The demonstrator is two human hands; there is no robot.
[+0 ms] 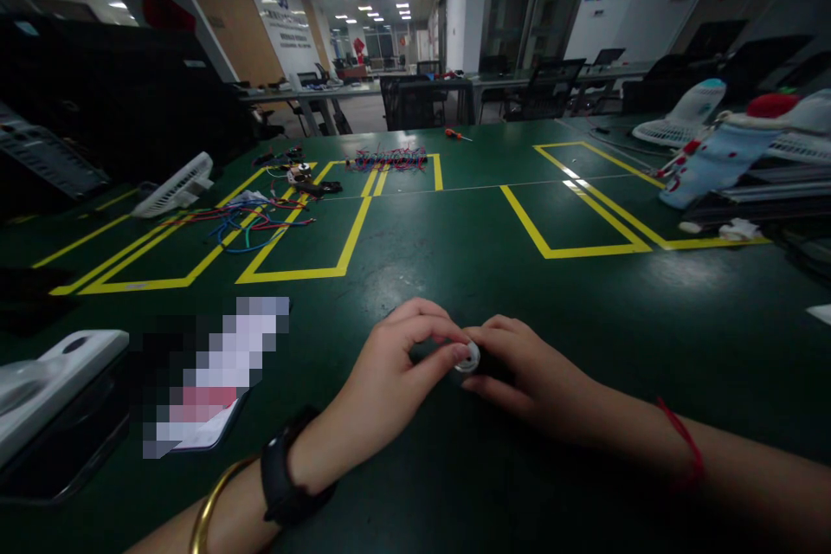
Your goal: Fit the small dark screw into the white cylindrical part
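Observation:
A small round whitish object with a dark centre, like a little ring or roll [472, 362], is between my two hands just above or on the green table. My left hand [393, 359] reaches in from the left, its thumb and index finger pinched together at the object's near face. From the other side, my right hand [529, 368] has its thumb and fingers closed about the object's right edge. The object's exact kind is too small to make out, and fingers cover part of its rim.
Bundles of coloured wires [260, 221] lie on the green table [421, 260] beyond my left hand. An orange screwdriver [454, 135] is farther back. A phone with a pixelated screen [221, 381] rests at left; a light-blue snowman-like figure [711, 160] and white fans [681, 117] stand at right.

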